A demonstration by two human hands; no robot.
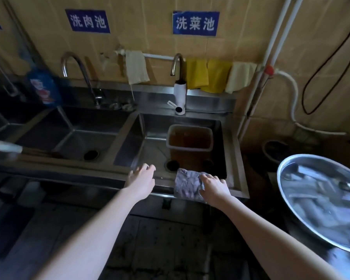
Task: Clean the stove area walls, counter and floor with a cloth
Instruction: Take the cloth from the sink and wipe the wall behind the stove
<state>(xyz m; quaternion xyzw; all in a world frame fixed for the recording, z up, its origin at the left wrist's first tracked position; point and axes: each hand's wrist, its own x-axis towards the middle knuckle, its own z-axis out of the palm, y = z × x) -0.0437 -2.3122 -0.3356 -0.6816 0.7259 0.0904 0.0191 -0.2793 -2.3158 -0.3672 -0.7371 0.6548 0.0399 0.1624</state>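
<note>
1. Far left: blue bottle (43,85) on the sink's back ledge, blurred, label unreadable.
2. Left basin (85,134) sits under a curved tap (77,73). A blue sign (88,21) hangs on the tiled wall (150,43) above it.
3. White rag (136,67) hangs from a wall rail, between the two taps.
4. Left hand (142,178) is at the front rim of the right basin (137,142), near its left corner. Fingers are loosely curled and hold nothing. Can't tell if it touches the rim.
5. Right basin: drain (172,165) near the front, plastic tub (188,148) of brown liquid toward the back, under a white tap (180,93). Second blue sign (196,23) is above.
6. Cloth (187,184), grey and crumpled, is draped over the right basin's front rim. Part lies inside, part hangs down the front.
7. Right hand (214,187) is on the cloth's right end, fingers bent over it, gripping it against the rim. The hands are apart, with the cloth between them.
8. Two yellow rags (197,73) and a cream rag (240,77) hang on the rail right of the white tap.
9. White pipes (279,33) and a black cable (331,57) run down the wall at right.
10. Far right: large metal bowl (281,190), contents blurred.
11. Dark tiled floor (160,239) below the sink.
</note>
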